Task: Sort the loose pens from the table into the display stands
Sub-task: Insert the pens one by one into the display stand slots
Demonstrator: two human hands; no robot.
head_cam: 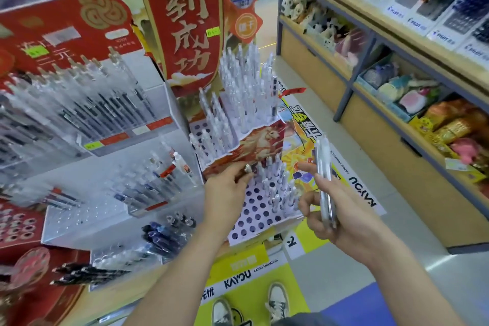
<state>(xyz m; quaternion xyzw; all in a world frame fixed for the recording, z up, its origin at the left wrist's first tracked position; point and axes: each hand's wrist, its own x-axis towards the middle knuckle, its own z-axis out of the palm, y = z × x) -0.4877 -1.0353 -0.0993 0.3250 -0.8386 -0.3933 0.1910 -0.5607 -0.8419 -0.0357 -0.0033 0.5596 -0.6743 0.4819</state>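
A stepped white display stand (254, 213) with round holes stands at the table's right end, its upper tiers full of clear pens (246, 79). My left hand (227, 190) pinches one clear pen (248, 168) over the lower tier, beside the red horse panel (254, 148). My right hand (328, 209) grips a small bunch of clear pens (325, 180) upright, just right of the stand. Many holes in the lower tier are bare.
Clear acrylic racks (87, 111) of dark pens fill the left. Loose black pens (87, 272) and blue pens (164, 235) lie on the table front. A tall red sign (182, 16) rises behind the stand. Wooden shelves (397, 103) line the right, across the aisle.
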